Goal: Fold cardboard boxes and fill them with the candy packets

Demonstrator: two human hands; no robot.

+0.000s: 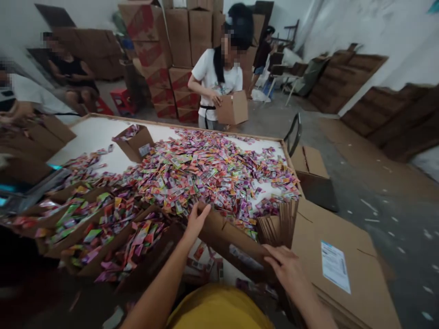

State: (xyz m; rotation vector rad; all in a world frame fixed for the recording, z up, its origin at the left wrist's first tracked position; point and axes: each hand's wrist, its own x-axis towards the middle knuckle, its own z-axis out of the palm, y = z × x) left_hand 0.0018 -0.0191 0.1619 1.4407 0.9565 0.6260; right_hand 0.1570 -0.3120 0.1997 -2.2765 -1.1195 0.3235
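A brown cardboard box [236, 242] with a label on its side is held slantwise in front of me, at the near edge of the table. My left hand [197, 224] grips its far left end, thumb and fingers closed on the edge. At the near right end, my right hand [283, 265] has its fingers bent over the cardboard. Whether the box is folded flat or opened up, I cannot tell. Just beyond it spreads a large heap of small colourful sachets [206, 178] on the white table [111, 160].
Several open boxes filled with sachets [126, 246] stand in a row at left. A small box [135, 141] sits on the table. Flattened cardboard [308, 228] lies at right. Across the table a person [219, 77] holds a box [233, 108]; others are at left and behind.
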